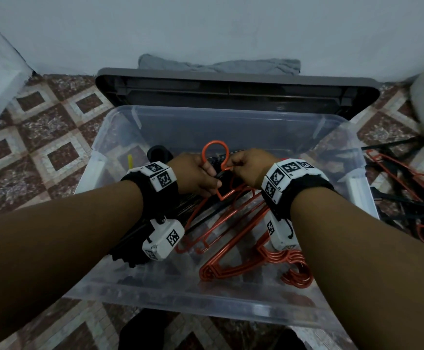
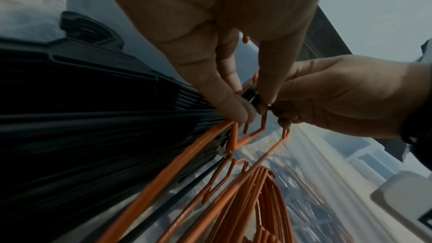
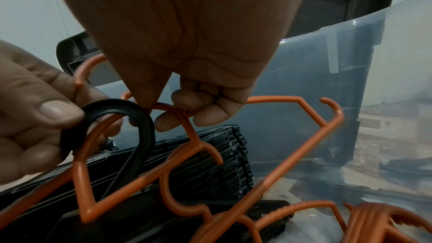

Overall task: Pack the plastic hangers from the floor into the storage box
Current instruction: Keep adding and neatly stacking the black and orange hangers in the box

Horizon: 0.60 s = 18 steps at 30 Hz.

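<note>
Both hands hover over the clear storage box [image 1: 205, 308]. My left hand [image 1: 212, 178] pinches the hook of a black hanger [image 3: 112, 110] between thumb and fingers; an orange hook is threaded through that black hook. Close beside it, my right hand [image 1: 234, 168] pinches the neck of an orange hanger [image 3: 292, 151], and an orange hook [image 1: 216, 152] sticks up between the two hands. Several orange hangers [image 1: 231, 251] lie in the box. A stack of black hangers [image 3: 217, 162] fills its left side.
The dark grey lid [image 1: 231, 88] leans behind the box against the wall, with a grey cloth [image 1: 218, 64] behind it. Several orange and black hangers [image 1: 407, 180] lie on the patterned tile floor [image 1: 41, 137] to the right of the box.
</note>
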Available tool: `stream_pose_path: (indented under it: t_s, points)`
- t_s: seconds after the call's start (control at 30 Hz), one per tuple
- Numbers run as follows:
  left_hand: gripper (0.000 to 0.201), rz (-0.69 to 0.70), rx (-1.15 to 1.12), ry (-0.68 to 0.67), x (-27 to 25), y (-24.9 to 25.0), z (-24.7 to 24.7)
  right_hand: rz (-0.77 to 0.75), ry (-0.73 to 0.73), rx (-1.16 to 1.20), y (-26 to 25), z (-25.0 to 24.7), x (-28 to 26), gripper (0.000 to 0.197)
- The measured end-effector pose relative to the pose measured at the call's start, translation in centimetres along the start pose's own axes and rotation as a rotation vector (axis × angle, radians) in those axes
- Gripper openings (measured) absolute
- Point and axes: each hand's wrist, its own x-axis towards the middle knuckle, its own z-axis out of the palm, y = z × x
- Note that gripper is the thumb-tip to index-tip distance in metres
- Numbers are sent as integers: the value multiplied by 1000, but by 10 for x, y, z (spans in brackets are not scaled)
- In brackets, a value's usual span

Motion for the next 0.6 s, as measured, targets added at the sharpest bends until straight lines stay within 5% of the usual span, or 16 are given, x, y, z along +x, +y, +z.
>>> stream_pose_path:
  t_s: [0.3, 0.53, 0.6]
  points:
    - [23, -60, -127, -158, -9, 4, 4, -29, -52, -9, -6, -6, -6, 21]
    - [13, 66, 367, 11, -8, 5, 3, -51, -52, -85, -9, -4, -5, 12]
    - [11, 58, 324, -31, -9, 5, 5, -57, -62, -56, -9, -4, -4, 14]
